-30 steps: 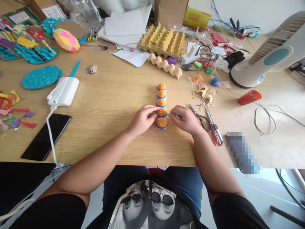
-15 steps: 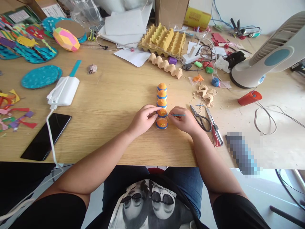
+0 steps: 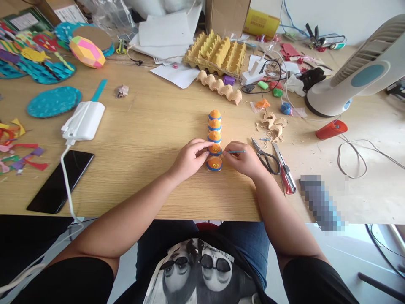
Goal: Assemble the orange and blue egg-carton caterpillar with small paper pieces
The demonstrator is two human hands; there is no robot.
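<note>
A row of several orange, dome-shaped egg-carton cups with blue bands runs away from me down the middle of the table. The nearest orange cup (image 3: 214, 164) and the one behind it, the second orange cup (image 3: 215, 148), bear small yellow ring eyes. My left hand (image 3: 191, 159) pinches the left side of the second cup, thumb and fingers closed on it. From the right, my right hand (image 3: 242, 159) grips a thin blue stick (image 3: 236, 152) between thumb and fingers, its tip at the right edge of that cup; whether it touches I cannot tell.
Scissors (image 3: 268, 158) and a red-handled utility knife (image 3: 286, 173) lie just right of my right hand. Cardboard scraps (image 3: 275, 125), a red cup (image 3: 331, 129) and a white fan (image 3: 335, 90) stand farther right. A phone (image 3: 60, 181) and white power bank (image 3: 85, 121) are left; egg trays (image 3: 218, 52) lie behind.
Almost nothing differs. Both hands keep their places and grips at the second cup; the whole view has shifted very slightly.
</note>
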